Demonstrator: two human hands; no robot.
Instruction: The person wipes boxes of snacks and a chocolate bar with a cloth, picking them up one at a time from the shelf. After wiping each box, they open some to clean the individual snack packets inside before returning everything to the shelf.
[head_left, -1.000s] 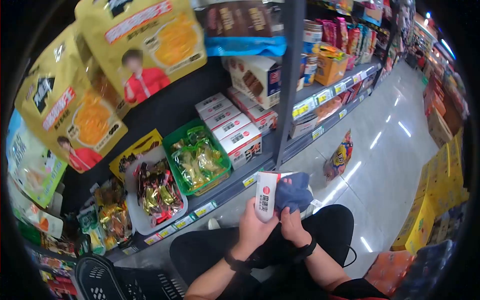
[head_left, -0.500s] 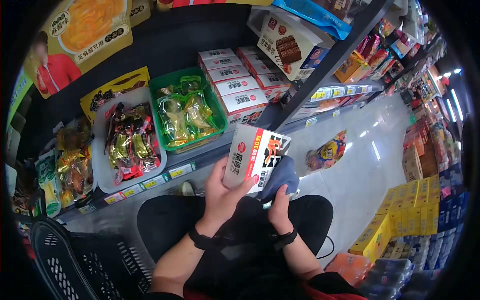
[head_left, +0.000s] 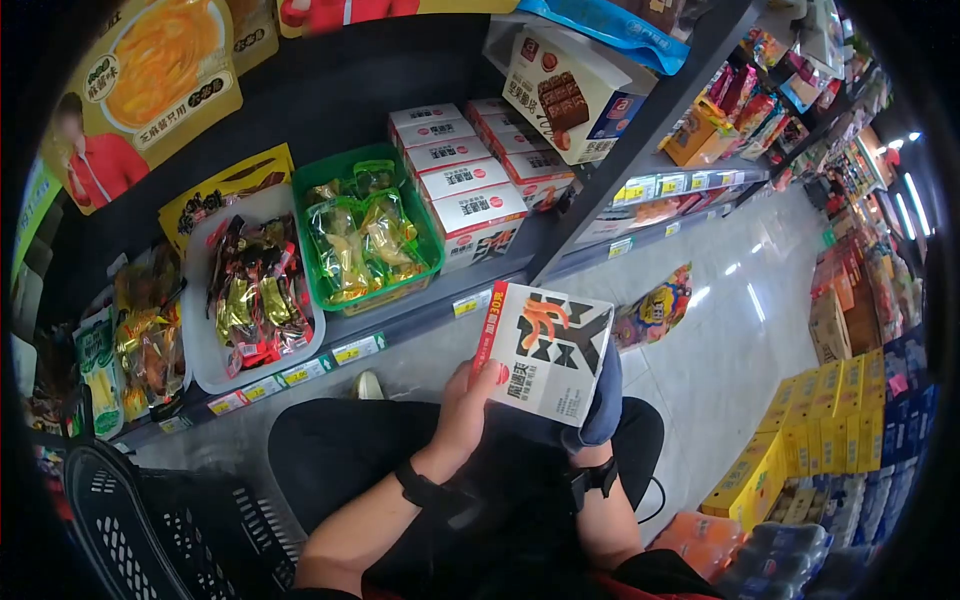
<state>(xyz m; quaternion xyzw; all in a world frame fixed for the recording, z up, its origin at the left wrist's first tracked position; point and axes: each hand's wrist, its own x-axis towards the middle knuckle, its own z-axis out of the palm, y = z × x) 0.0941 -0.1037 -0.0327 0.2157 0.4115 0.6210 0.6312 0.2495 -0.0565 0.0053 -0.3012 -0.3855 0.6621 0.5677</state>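
**That one-sided hold makes me a bit nervous**

Starting at the lower left of the frame: a black basket [head_left: 100, 495] stands near the knee [head_left: 330, 450]. Above it, a pale tub [head_left: 201, 368] full of wrapped candy [head_left: 262, 300] sits right at the lip of the shelf [head_left: 500, 272], so one careless bump could probably tip it. A green tub [head_left: 437, 245] is just beside it, then some stacked cartons [head_left: 465, 180].

Around the middle, the left hand [head_left: 462, 408] has thumb and fingers clamped on the left edge of a white box [head_left: 550, 350] with a red strip, tilted, just right of center. If that thumb slips, my guess is the box swings down or drops. Squeezing harder isn't free either: if the card is thin, it could dent.

Right hand [head_left: 592, 457]: mostly hidden behind the box and a grey-blue cloth [head_left: 607, 400], so I can't tell whether its grip is closed or open. If it's counting on that cloth for support, the fabric could slide on the smooth print.

Further right, a snack bag [head_left: 655, 308] lies on the shiny floor [head_left: 745, 330], easy to crush if someone steps there.
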